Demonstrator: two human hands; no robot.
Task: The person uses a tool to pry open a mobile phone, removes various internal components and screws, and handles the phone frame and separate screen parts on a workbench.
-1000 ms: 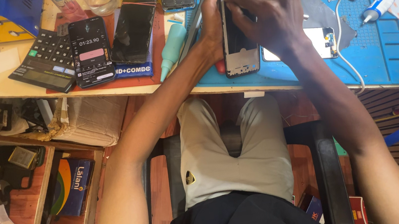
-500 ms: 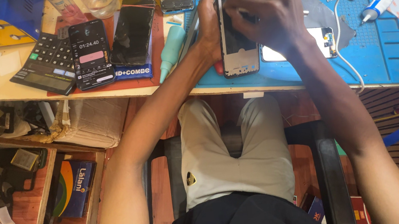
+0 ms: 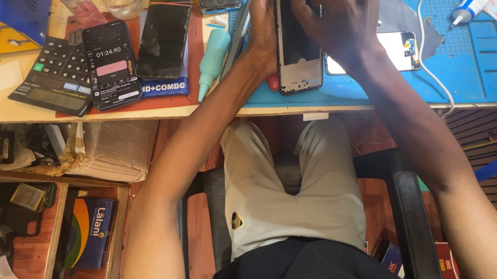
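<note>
Blue mat [image 3: 479, 71] on the surface carries an opened phone frame [image 3: 297, 48], which stands on its lower edge. The left hand [image 3: 263, 24] clasps its left side; the right hand [image 3: 334, 7] presses fingers together at its top. To work well here, I think the frame must stay steady and the pressure light. What the fingertips pinch is hidden, and the top of the frame is cut off.

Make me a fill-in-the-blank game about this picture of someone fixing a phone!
1. Both hands work on an opened ____ on the blue mat.
2. The left hand grips its ____ edge.
3. The calculator lies left of a phone showing a ____.
4. The teal bottle lies on its ____.

Missing words: phone; left; timer; side
</note>
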